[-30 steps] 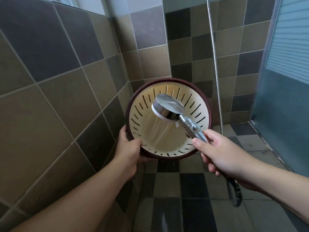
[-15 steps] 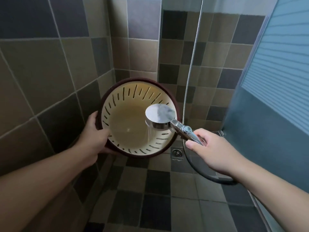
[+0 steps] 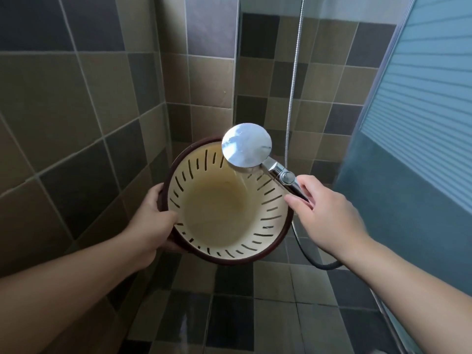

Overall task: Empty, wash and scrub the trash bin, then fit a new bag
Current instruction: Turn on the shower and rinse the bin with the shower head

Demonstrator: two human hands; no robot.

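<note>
Your left hand (image 3: 150, 223) grips the rim of the trash bin (image 3: 224, 208) (cream inside, slotted), held tilted above the tiled floor (image 3: 275, 315), while your right hand (image 3: 329, 213) grasps the shower head (image 3: 246, 145) over its far rim.

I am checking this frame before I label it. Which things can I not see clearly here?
Head view only:
- Spray face of the round chrome shower head: turned away, so water flow is unclear.
- Outside of the cream slotted trash bin with dark red rim: hidden by its own rim.
- Fingers of the left hand: behind the bin.
- Handle under the right hand: covered.
- Metal hose: cut off at the top edge.
</note>
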